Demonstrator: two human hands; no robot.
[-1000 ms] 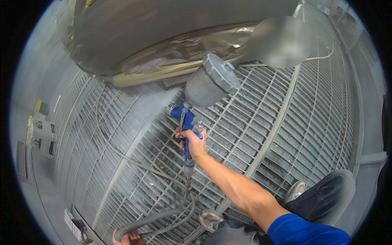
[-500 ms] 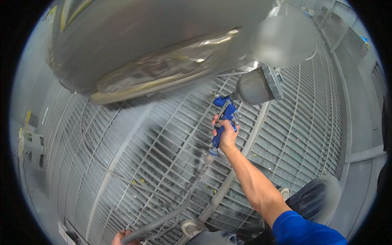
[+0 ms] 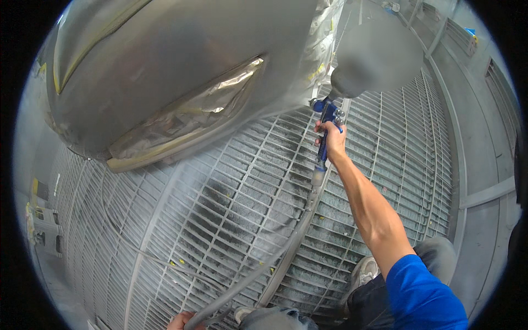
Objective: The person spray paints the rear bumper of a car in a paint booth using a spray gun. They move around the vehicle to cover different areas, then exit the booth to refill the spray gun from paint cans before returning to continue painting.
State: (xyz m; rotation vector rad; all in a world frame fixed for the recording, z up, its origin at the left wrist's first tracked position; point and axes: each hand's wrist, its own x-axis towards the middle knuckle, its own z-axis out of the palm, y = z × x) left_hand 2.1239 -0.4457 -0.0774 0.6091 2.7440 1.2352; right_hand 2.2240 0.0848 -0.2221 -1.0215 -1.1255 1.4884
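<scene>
My right hand (image 3: 335, 141) is closed around the grip of a blue spray gun (image 3: 328, 114), its fingers at the trigger. The gun's grey cup (image 3: 343, 87) stands on top, its upper part hidden by a blurred round grey patch. A pale mist shows between the nozzle and a grey vehicle bumper (image 3: 181, 55), whose lower right edge lies just left of the gun. Shiny masking film (image 3: 192, 113) covers a recess in the bumper. From the gun's base a grey air hose (image 3: 258, 273) runs down to my left hand (image 3: 180, 320), closed around it at the lower edge.
A metal floor grating (image 3: 253, 181) spreads beneath, with a thinner hose (image 3: 132, 246) lying across its left side. Crinkled masking sheet (image 3: 320, 41) hangs at the bumper's right end. A grey wall (image 3: 484, 126) bounds the right side. My shoe (image 3: 365, 272) is on the grating.
My right hand and the spray gun have moved right and up in the view, the gun now more upright. The bumper appears shifted left and lower, showing more masking sheet. My left hand still holds the hose.
</scene>
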